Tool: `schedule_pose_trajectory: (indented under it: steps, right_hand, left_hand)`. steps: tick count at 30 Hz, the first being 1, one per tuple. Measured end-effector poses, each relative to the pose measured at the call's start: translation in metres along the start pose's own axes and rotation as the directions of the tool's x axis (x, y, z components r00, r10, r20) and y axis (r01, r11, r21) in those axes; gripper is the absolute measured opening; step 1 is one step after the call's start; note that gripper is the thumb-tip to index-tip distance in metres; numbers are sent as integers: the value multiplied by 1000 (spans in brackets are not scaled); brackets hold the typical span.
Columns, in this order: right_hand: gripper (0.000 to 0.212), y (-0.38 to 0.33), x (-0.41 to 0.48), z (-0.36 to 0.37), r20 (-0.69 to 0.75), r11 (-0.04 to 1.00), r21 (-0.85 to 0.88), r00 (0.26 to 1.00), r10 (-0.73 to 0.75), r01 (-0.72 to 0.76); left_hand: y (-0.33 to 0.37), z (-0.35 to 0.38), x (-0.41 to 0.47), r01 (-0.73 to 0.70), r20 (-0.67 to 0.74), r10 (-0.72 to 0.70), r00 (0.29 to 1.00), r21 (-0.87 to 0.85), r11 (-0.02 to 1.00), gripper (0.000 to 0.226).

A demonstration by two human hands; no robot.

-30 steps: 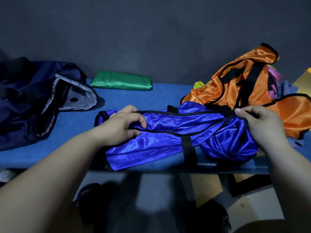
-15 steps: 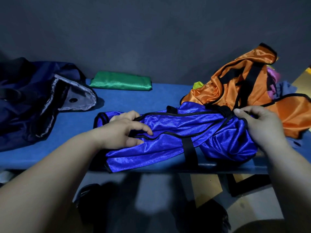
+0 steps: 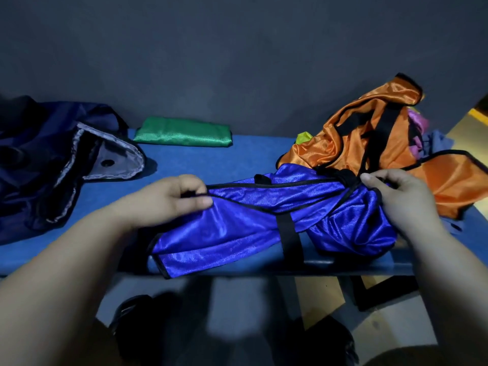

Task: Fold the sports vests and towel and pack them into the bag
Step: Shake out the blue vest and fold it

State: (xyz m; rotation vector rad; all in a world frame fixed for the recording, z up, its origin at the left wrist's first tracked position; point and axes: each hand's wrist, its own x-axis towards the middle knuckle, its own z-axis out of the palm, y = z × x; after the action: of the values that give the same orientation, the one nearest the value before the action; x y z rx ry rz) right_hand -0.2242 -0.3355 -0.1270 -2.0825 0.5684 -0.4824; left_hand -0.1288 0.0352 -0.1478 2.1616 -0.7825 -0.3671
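A shiny blue sports vest with black trim lies bunched across the front of the blue bench. My left hand pinches its black-edged left end. My right hand grips the gathered black trim at its right end. An orange vest is heaped just behind the blue one at the right. A folded green vest lies at the back of the bench. The dark navy bag sits open at the left, grey lining showing.
Behind the orange vest are scraps of lime green, pink and grey-blue cloth. A dark wall stands right behind the bench. Dark shapes lie on the floor below the bench's front edge.
My left hand has shifted from resting on the blue vest to pinching its trimmed edge, lifting that end slightly. My right hand has kept its hold at the right end.
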Motion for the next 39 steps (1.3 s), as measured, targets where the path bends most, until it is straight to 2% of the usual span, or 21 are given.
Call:
schedule_pose_trajectory:
  steps: [2,5,9,11,13,16,20,21,25,28,31,35,36,39]
  right_hand:
    - [12,0,1,-1,-2,1000,-12,1000,-18,18]
    - [11,0,2,-1,3,999,-31,999,-36,36]
    - [14,2,3,-1,20,998,-35,999,-47,48]
    - [15,2,3,-1,27,998,-43,999,-40,41]
    - [15,3,3,-1,27,998,-42,999,-35,36]
    - [15,4,4,-2,26,999,-42,999,-21,22]
    - [14,5,5,-1,22,1000,-31,1000,5,-5]
    - [14,5,5,-1,21,1000,-26,1000,11,-10]
    - [13,5,4,-1,17,1000,-18,1000,23,-23]
    - [13,4,4,-1,22,999,-16,999,31,-31]
    - [15,6,3,-1,9,1000,-16,1000,27,-27]
    - [15,4,2,0,4,999,3,999,34,-34]
    - [15,4,2,0,6,999,3,999,38,-38]
    - [15,3,2,0,6,999,-8,999,34,-34]
  left_hand:
    - [5,-6,-4,66,-66,-81,995,-198,978,35]
    - [10,-9,-8,104,-164,-176,971,-372,922,24]
    - [1,-7,0,195,-263,-338,903,-449,872,12]
    - [-4,-7,3,213,-261,-356,897,-452,866,23]
    - [-6,-7,2,201,-206,-303,930,-406,891,32]
    - [-4,-7,-2,213,-59,-227,972,-184,960,42]
    - [-3,-9,-4,144,90,-145,985,16,989,14]
    - [-3,-8,-4,102,109,-108,988,57,993,17]
    - [-7,-1,-6,-24,167,-9,986,194,981,62]
    - [-10,5,-8,-65,223,-2,975,290,955,71]
    - [-13,8,-6,-110,195,46,980,333,936,50]
    - [-19,8,-2,-112,137,73,988,300,947,20]
    - [-18,8,-3,-104,122,73,990,276,956,23]
    - [-17,6,0,-100,69,87,994,210,973,50]
